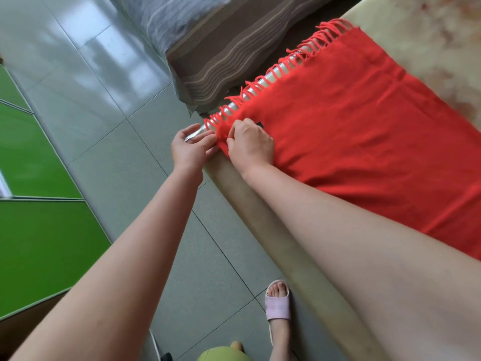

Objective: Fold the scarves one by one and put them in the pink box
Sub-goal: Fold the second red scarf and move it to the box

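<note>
Both bare arms reach forward, hands nearly touching. The right hand (251, 145) pinches the scarf (351, 131) corner with curled fingers. The left hand (191, 149) touches it, fingers nearly straight.

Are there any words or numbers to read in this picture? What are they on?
No text here can be read.
Small dark tag on the red scarf, just beside the right hand: too small and blurred to read, if it has writing at all.
Pink slipper, table and striped cushion: no writing visible.
</note>
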A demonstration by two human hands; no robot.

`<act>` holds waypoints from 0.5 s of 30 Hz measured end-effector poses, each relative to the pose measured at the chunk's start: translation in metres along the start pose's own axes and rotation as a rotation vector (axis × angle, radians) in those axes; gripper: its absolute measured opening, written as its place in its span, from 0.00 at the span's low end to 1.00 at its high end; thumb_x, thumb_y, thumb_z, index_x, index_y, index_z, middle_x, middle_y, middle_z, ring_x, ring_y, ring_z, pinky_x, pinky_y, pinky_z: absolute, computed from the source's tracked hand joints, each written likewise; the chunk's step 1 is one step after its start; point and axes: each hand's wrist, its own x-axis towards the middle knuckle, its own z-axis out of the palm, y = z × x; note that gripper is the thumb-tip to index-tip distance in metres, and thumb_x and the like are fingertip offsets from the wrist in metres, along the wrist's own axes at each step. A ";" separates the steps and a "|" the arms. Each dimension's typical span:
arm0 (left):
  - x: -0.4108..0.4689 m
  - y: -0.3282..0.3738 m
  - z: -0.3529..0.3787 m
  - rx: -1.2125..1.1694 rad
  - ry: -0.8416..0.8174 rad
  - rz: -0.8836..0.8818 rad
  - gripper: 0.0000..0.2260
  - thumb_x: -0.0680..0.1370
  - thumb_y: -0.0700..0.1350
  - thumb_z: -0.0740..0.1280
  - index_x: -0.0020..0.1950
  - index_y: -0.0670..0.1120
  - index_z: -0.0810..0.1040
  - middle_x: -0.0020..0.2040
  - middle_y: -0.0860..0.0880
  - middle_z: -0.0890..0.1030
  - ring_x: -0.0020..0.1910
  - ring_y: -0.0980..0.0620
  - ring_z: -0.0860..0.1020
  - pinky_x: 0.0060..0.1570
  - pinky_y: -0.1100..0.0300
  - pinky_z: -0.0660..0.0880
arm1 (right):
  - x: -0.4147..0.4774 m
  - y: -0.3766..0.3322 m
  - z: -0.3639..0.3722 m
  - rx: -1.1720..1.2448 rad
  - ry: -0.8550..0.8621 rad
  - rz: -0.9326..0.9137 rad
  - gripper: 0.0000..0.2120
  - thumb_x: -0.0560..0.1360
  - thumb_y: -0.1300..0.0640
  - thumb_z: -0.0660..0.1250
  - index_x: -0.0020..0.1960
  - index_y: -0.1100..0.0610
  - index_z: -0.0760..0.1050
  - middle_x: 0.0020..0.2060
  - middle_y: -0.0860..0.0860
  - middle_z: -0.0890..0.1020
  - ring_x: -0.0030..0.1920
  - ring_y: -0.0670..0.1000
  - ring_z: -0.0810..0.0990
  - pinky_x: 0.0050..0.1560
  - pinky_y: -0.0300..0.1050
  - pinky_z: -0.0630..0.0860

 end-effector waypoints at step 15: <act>0.003 -0.005 -0.003 0.042 -0.039 0.036 0.13 0.75 0.30 0.66 0.58 0.39 0.73 0.45 0.45 0.81 0.42 0.52 0.81 0.38 0.64 0.79 | -0.013 0.008 0.008 0.038 -0.011 -0.132 0.07 0.77 0.53 0.63 0.53 0.54 0.76 0.53 0.53 0.75 0.57 0.54 0.72 0.54 0.46 0.66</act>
